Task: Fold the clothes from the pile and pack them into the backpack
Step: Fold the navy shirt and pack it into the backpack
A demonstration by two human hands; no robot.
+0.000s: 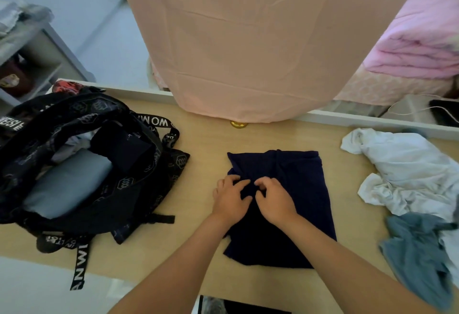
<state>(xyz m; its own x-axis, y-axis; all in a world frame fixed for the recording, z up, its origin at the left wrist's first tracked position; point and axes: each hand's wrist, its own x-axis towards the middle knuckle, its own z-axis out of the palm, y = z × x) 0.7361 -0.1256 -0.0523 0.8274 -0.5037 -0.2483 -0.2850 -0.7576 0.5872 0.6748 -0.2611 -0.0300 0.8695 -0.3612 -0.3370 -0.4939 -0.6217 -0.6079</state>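
Note:
A navy garment (pixel 298 189) lies partly folded on the wooden table (pixel 198 251) in front of me. My left hand (pixel 229 195) and my right hand (pixel 274 200) sit side by side on its left part, fingers curled and pinching the fabric between them. To the left stands the open black backpack (pixel 139 177) with white lettering on its straps; folded grey and dark clothes lie inside it. On the right edge of the table is the pile: a crumpled white garment (pixel 407 172) and a grey-blue garment (pixel 419 251).
A large peach-coloured cloth (pixel 248 40) hangs over the back of the table, with a small gold knob (pixel 239 124) under it. Folded pink blankets (pixel 422 35) lie at the far right. A grey shelf (pixel 42 47) stands at the far left.

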